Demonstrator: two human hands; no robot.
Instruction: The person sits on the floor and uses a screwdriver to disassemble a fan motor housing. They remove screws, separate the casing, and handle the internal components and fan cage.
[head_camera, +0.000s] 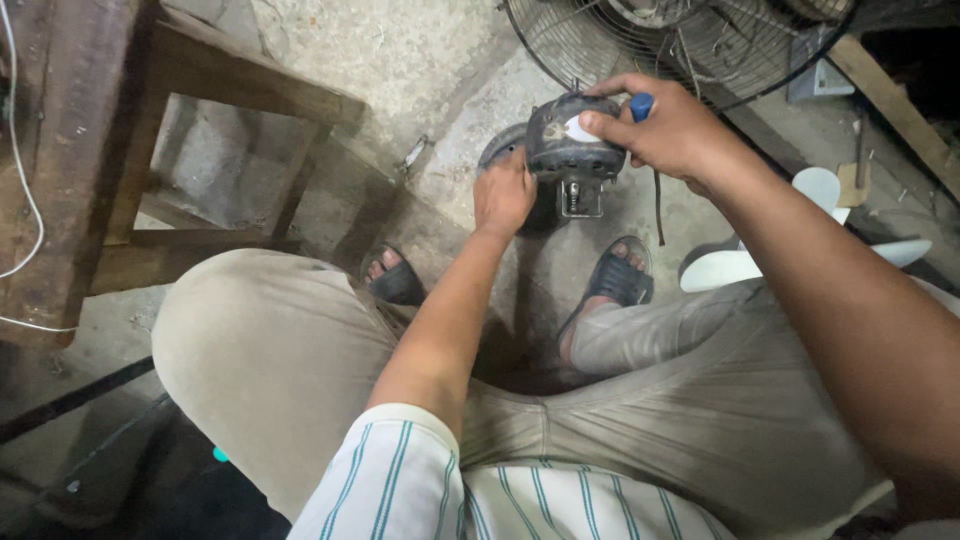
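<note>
Fan motor (570, 140) upright, mount downward

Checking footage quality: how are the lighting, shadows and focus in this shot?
Head view: dim, warm light; the left hand, right hand and fan motor are lit and fairly sharp; deep shadow between the legs and lower left; wide-angle stretch at the edges.

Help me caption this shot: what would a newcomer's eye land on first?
Top centre, both hands grip a dark round fan motor: the left hand steadies its side, the right hand holds a blue-handled tool on top. A wire fan guard lies behind, white fan blades at right.
</note>
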